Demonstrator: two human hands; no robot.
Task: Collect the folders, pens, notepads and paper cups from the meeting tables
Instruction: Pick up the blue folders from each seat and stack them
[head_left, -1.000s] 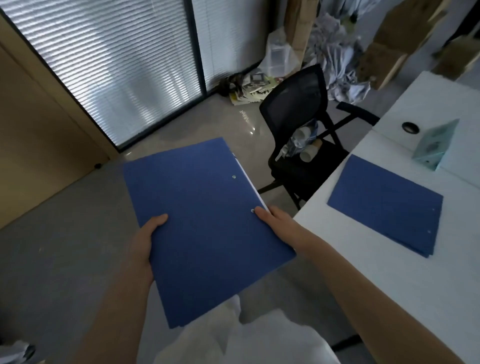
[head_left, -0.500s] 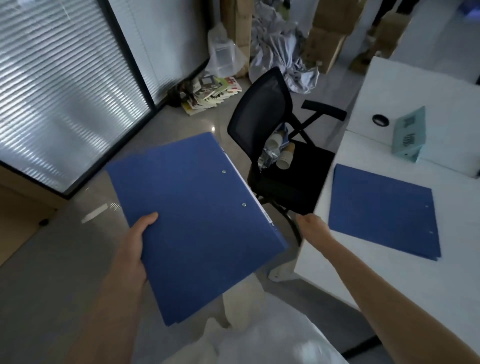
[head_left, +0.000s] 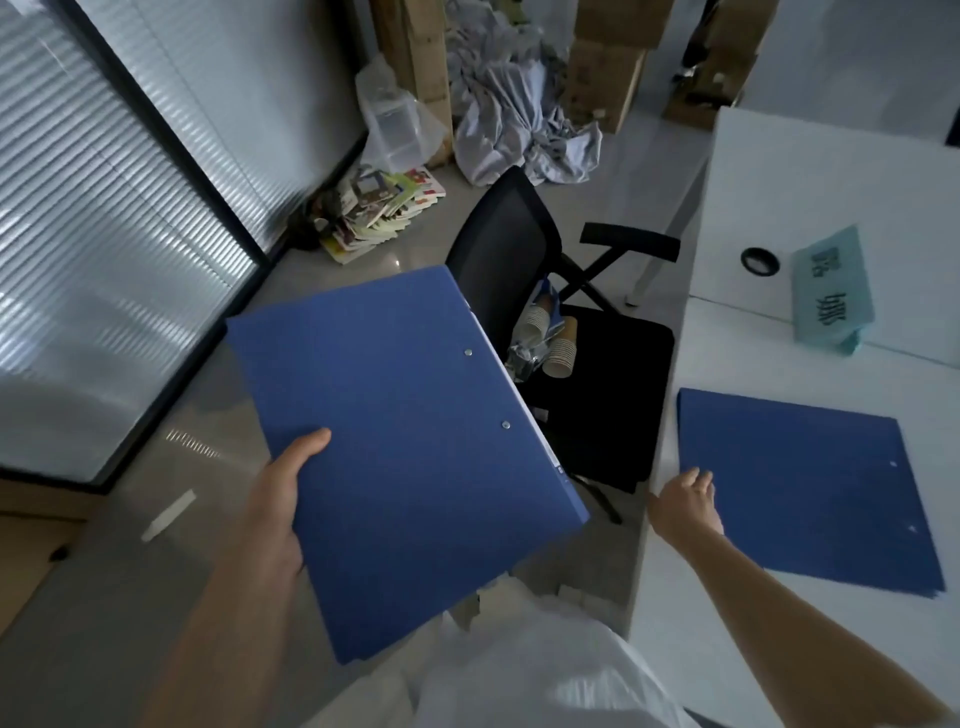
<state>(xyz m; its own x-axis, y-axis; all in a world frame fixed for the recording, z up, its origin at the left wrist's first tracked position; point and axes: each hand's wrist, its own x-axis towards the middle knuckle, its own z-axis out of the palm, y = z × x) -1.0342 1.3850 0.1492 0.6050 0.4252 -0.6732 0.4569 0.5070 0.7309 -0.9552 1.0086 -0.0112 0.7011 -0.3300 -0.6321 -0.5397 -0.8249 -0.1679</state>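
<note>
My left hand (head_left: 278, 499) holds a blue folder (head_left: 400, 447) by its left edge, thumb on top, out over the floor. A second blue folder (head_left: 810, 483) lies flat on the white table (head_left: 691, 587). My right hand (head_left: 683, 501) is over the table's near-left edge, fingers loosely curled, right at that folder's left edge and holding nothing. Several paper cups (head_left: 553, 343) lie on the seat of the black office chair (head_left: 597, 384), beside a clear plastic bag.
A teal tissue box (head_left: 831, 291) and a round cable hole (head_left: 759, 260) are on the far part of the table. Books, crumpled cloth, a plastic bag and cardboard boxes crowd the floor by the window blinds.
My right hand let go of the held folder and moved right to the table folder. My left hand now carries the folder alone; the view swung right.
</note>
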